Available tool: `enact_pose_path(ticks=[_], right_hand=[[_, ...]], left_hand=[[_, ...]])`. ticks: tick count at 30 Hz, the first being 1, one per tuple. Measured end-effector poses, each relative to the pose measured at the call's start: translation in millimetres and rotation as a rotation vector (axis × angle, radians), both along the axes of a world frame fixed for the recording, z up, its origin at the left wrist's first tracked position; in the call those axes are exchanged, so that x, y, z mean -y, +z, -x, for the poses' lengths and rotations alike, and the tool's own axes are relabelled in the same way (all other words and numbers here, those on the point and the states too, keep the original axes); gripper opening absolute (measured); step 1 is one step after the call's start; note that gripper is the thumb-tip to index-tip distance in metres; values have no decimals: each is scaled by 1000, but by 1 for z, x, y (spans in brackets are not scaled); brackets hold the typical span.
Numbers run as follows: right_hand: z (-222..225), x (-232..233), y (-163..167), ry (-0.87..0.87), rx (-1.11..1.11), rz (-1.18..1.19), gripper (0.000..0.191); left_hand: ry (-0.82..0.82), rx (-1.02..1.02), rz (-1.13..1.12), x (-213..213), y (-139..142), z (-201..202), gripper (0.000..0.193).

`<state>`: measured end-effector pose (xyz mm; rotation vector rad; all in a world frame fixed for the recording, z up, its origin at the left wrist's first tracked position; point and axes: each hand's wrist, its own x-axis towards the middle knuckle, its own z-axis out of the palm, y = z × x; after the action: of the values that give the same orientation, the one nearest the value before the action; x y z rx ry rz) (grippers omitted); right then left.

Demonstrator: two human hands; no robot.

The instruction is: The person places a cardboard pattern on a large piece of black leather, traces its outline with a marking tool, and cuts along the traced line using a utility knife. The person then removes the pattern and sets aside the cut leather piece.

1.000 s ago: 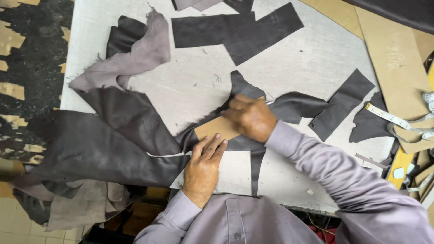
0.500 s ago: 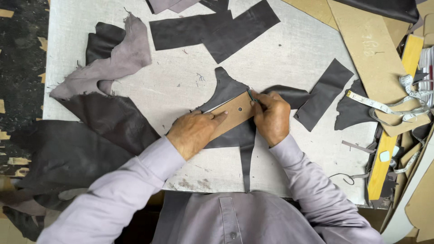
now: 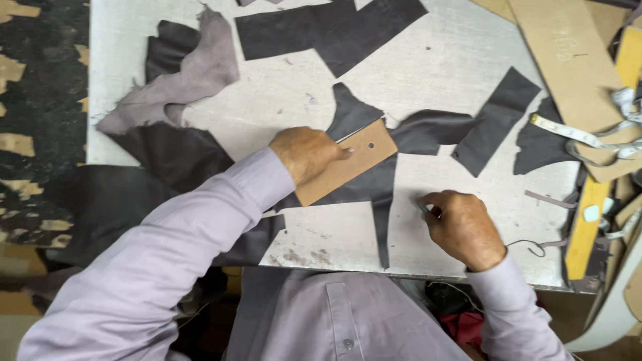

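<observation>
Centrally, tan cardboard template (image 3: 348,162) with small punched hole, pressed flat on dark leather piece (image 3: 374,187) by open left hand (image 3: 304,152), right hand (image 3: 461,227) closed around thin tool (image 3: 422,208).

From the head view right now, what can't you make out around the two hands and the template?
- Tool in the right hand: only a small tip shows; the curled fingers hide the rest.
- Cardboard template: the left hand covers its near end.
- Dark leather piece under the template: its cut line is hidden.
- Long cardboard strip: cut off by the top edge.
</observation>
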<state>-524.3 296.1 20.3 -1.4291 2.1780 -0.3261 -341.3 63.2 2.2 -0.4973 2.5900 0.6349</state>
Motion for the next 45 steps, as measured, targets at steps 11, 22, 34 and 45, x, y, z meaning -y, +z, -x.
enact_pose_path(ticks=[11,22,34,45], right_hand=[[-169,87,-68,127,123,506,29],[-158,26,-34,202,43,193,45],[-86,82,-58,940,-49,554,29],[80,97,-17,805,-216,385,45]], left_hand=[[-22,-32,-64,19,-12,-3,67],[-24,89,-82,16,7,-9,40],[-23,40,-88,20,2,-6,66],[-34,-81,102,-3,-1,5,34]])
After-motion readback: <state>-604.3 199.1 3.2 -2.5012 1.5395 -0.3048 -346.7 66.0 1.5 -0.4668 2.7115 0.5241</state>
